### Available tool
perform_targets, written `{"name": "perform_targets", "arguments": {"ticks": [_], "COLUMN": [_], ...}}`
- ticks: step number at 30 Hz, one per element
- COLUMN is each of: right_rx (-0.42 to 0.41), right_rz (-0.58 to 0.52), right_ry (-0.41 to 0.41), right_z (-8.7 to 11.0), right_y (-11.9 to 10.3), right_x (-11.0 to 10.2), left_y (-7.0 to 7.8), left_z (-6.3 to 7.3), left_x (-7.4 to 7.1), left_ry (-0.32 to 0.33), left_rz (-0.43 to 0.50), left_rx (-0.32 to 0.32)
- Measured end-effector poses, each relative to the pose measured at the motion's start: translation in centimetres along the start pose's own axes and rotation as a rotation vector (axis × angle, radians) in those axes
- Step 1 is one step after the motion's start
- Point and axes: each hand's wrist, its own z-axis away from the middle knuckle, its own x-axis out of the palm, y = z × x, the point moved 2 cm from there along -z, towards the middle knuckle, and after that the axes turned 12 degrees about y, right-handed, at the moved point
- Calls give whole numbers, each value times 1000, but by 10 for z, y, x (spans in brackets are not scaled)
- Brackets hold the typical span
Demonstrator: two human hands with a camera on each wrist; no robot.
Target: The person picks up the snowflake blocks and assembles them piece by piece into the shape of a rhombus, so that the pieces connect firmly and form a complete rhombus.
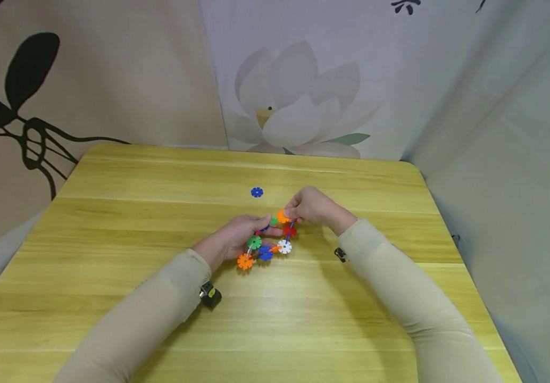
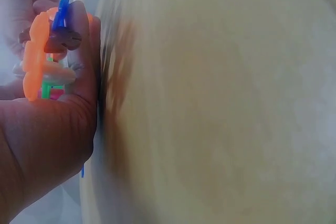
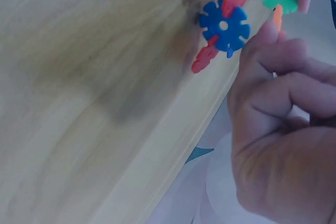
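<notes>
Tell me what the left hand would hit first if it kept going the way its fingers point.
The left hand points up and right, into the cluster of snowflake discs it already grips; just beyond is the right hand. Depth is hard to judge.

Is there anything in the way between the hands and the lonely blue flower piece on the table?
Nothing visible. The loose blue piece lies alone on bare table just beyond the left hand and right hand, which both grip the colourful linked chain. Only open wood lies between them.
</notes>
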Motion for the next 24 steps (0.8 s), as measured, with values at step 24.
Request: {"name": "perform_targets", "arguments": {"ticks": [24], "right_rx": [-22], "right_rz": [-38], "right_ry": [-35], "right_z": [3], "right_y": [-1], "right_x": [8], "left_y": [0], "left_z": [5], "left_x": [0], "left_ry": [20], "left_rz": [-57], "left_rx": [35]}}
